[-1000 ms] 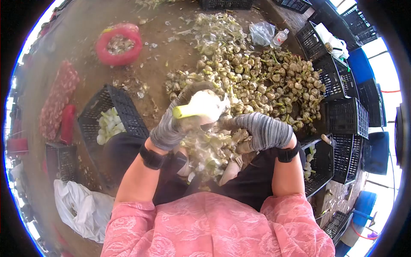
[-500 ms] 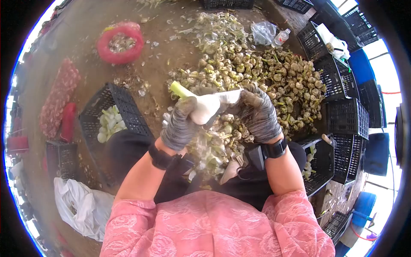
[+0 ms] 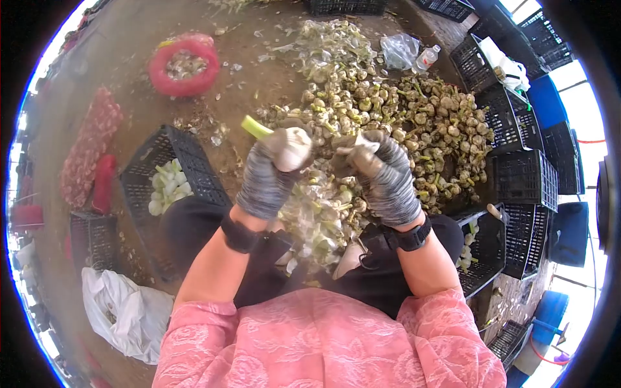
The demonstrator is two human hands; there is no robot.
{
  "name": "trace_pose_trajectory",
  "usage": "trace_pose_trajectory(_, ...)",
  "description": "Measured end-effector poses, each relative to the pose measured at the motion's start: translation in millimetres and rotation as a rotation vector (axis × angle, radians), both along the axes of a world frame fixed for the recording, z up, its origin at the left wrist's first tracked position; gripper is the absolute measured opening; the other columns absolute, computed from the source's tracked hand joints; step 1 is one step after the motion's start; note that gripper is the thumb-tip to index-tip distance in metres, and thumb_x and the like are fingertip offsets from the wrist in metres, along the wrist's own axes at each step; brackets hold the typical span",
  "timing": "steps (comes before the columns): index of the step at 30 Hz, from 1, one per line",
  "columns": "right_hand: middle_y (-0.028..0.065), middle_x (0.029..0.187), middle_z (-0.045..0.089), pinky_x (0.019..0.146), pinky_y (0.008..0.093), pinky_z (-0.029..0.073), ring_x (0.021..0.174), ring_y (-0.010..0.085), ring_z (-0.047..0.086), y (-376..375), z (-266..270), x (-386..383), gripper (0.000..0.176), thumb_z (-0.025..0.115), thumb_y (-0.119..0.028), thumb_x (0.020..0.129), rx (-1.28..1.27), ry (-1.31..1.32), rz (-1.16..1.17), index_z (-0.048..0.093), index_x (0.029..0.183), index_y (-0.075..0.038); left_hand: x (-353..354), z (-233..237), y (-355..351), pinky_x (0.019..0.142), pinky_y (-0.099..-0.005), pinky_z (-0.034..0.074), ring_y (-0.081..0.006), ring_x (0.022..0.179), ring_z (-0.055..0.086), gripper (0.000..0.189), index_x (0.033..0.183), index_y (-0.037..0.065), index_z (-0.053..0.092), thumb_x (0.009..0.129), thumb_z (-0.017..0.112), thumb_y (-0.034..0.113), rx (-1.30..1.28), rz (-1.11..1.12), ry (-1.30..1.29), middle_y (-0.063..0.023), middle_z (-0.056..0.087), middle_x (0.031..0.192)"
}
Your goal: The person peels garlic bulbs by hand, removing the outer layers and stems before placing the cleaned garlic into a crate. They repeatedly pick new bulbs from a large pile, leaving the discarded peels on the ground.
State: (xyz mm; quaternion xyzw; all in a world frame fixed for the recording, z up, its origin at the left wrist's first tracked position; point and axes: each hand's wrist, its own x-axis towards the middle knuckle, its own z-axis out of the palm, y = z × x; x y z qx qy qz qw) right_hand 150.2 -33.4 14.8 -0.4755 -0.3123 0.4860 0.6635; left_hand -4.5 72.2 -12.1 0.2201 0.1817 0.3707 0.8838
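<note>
My left hand (image 3: 264, 184), in a grey glove, is closed around a white garlic bulb (image 3: 294, 149). Its cut green stem sticks out to the upper left. Apart from it, my gloved right hand (image 3: 388, 180) is pinched on a strip of white garlic skin (image 3: 367, 141), partly covered by the fingers. Beyond both hands spreads a pile of unpeeled garlic bulbs (image 3: 446, 123). Loose garlic skins (image 3: 314, 223) lie below the hands, between my legs.
A black crate (image 3: 200, 169) with peeled white garlic stands on the left. Another crate (image 3: 488, 252) holding some garlic is by my right knee. Stacked crates (image 3: 525, 178) line the right side. A red mesh bag (image 3: 155, 70), white sack (image 3: 126, 313) and plastic bottle (image 3: 427, 58) lie around.
The strip of skin between my hands has come off the bulb. My right hand has drawn it away, and my left hand has turned the bulb and tilted its stem.
</note>
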Motion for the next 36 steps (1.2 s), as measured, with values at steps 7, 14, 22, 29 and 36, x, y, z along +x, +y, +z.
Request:
trace_pose_trajectory(7, 0.0142, 0.092, 0.061, 0.077, 0.0324, 0.047, 0.085, 0.0288, 0.059, 0, 10, 4, 0.043, 0.068, -0.024, 0.072, 0.02, -0.793, 0.439, 0.057, 0.105, 0.001, -3, 1, -1, 0.076, -0.0359, 0.051, -0.0254, 0.088, 0.06, 0.043, 0.105, -0.004, 0.051, 0.079, 0.056, 0.03, 0.101, 0.002, 0.04, -0.0158, 0.059, 0.099)
trace_pose_trajectory(14, 0.0085, 0.079, 0.061, 0.065, 0.0262, 0.045, 0.073, 0.0108, 0.056, -2, 31, -1, 0.039, 0.07, -0.032, 0.071, -0.125, -0.425, 0.341, 0.059, 0.089, 0.0, -1, 19, -11, 0.07, -0.0288, 0.051, -0.0159, 0.078, 0.061, 0.04, 0.106, 0.0, 0.054, 0.082, 0.055, 0.031, 0.379, 0.007, 0.309, -0.0091, 0.062, 0.088)
trace_pose_trajectory(22, -0.0009, 0.076, 0.056, 0.061, 0.023, 0.042, 0.07, 0.0056, 0.048, 1, 19, -7, 0.036, 0.071, -0.027, 0.072, -0.174, -0.335, 0.238, 0.058, 0.092, -0.001, -3, 20, -20, 0.068, -0.0231, 0.049, -0.012, 0.08, 0.057, 0.036, 0.106, 0.001, 0.054, 0.079, 0.06, 0.024, 0.396, -0.101, 0.298, -0.0071, 0.059, 0.095)
trace_pose_trajectory(29, 0.0002, 0.084, 0.058, 0.071, 0.0232, 0.045, 0.079, 0.0073, 0.053, 0, 6, -1, 0.016, 0.062, -0.009, 0.079, -0.07, -0.12, 0.264, 0.059, 0.093, -0.001, -6, 19, -16, 0.071, -0.0251, 0.049, -0.0131, 0.079, 0.058, 0.041, 0.104, -0.003, 0.054, 0.076, 0.062, 0.026, 0.336, -0.09, 0.155, -0.0068, 0.061, 0.091)
trace_pose_trajectory(36, 0.0039, 0.093, 0.057, 0.076, 0.0245, 0.044, 0.087, 0.009, 0.051, 1, 19, -19, 0.051, 0.071, -0.02, 0.073, -0.009, -0.418, 0.119, 0.047, 0.112, 0.003, -3, 22, -16, 0.079, -0.0295, 0.047, -0.0148, 0.091, 0.055, 0.055, 0.12, 0.0, 0.044, 0.075, 0.064, 0.025, 0.47, -0.149, 0.162, -0.009, 0.054, 0.108)
